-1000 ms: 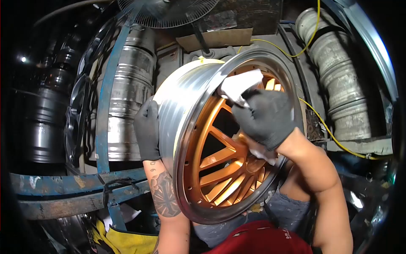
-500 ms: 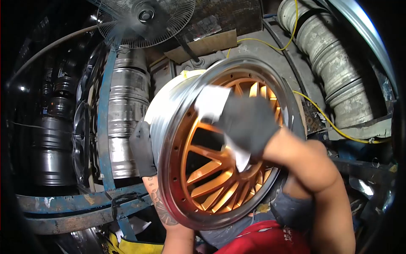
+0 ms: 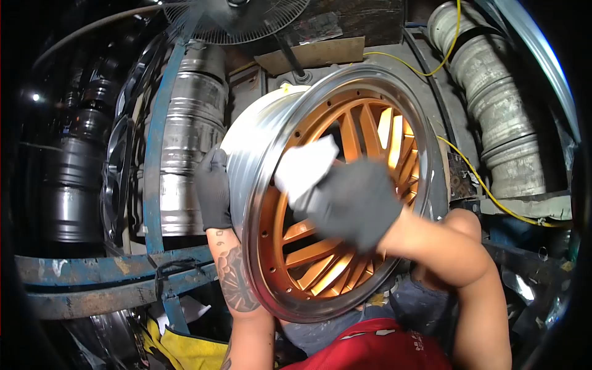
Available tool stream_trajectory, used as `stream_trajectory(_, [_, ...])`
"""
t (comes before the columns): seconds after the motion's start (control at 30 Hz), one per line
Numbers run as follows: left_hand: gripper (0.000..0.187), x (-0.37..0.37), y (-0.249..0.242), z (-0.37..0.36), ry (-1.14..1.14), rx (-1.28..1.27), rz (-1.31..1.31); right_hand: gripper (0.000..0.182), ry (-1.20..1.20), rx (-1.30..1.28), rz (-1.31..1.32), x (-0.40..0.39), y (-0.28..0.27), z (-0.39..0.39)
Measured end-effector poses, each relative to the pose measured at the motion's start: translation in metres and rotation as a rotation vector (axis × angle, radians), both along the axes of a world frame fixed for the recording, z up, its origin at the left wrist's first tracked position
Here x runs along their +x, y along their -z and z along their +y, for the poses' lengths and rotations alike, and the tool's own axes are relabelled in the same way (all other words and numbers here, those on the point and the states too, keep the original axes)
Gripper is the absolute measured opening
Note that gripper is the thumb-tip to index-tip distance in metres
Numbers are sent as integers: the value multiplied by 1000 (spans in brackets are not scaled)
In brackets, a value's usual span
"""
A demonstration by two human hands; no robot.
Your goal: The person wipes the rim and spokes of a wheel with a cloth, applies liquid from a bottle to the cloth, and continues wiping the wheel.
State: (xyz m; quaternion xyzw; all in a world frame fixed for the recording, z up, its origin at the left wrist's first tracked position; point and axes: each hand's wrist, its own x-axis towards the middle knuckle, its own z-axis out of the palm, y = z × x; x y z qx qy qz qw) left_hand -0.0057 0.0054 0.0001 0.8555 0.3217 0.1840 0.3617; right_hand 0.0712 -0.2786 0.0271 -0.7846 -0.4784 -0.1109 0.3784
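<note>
A large wheel rim (image 3: 314,250) with copper-coloured spokes and a shiny metal lip stands tilted over my lap. My left hand (image 3: 214,191), in a dark glove, supports the rim's outer barrel on the left side; its fingers point up, partly hidden behind the barrel. In front of the spokes is my right hand (image 3: 357,200), also gloved and blurred by motion. It is closed on a white cloth (image 3: 306,163), which lies near the inner left part of the rim.
Silver rims (image 3: 192,129) are stacked behind a blue metal frame (image 3: 161,135), with black rims (image 3: 77,209) farther left. Worn rims (image 3: 499,111) line the right. A fan (image 3: 246,21) stands at the top, and a yellow hose (image 3: 465,161) runs along the right. A yellow cloth (image 3: 185,350) lies at lower left.
The view has shifted, with the fan now higher in it. My right hand and the white cloth have moved a little down and left across the rim. My left hand still supports the barrel.
</note>
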Motion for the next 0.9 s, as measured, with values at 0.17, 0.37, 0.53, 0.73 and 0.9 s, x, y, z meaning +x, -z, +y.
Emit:
stream_trajectory(0.17, [34,-4,-3,-5,-30,14,-26,18,-529,-59,-126,-39,10,-6])
stream_trajectory(0.37, [39,-16,1,-2,-52,162,116,29,231,64,211,103,24,18])
stream_trajectory(0.53, [37,-30,-12,-19,-70,269,260,30,232,-61,-43,120,33,11])
stream_trajectory(0.73, [38,-35,-12,-30,-89,332,130,38,197,-1,339,127,39,14])
stream_trajectory(0.9, [41,-36,-11,-33,-109,210,131,42,95,270,557,123,38,10])
